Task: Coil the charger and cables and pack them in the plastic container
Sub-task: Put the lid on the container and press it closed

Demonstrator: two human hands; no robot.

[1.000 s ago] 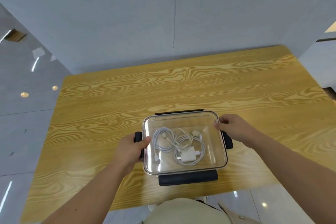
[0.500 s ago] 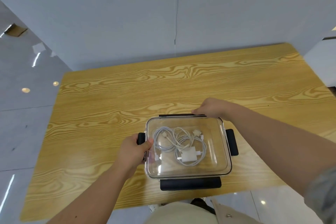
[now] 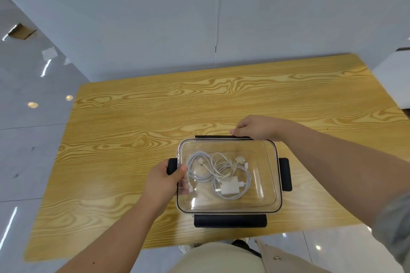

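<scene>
While the left hand (image 3: 165,180) grips the clear rectangular plastic container (image 3: 228,175) holding one white charger (image 3: 228,187) and coiled white cables (image 3: 206,166), the right hand (image 3: 258,127) presses one of four black latches (image 3: 223,137); closure unclear.

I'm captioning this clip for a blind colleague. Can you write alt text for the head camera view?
A clear plastic container with its lid on sits on a wooden table, holding coiled white cables and a white charger. The left hand grips its left side; the right hand rests on the far black latch.

The box (image 3: 228,175), with cables (image 3: 213,167) and charger (image 3: 229,187) inside, is held by the left hand (image 3: 165,180); its far clip (image 3: 221,137) is pressed by the right hand (image 3: 258,127).
</scene>
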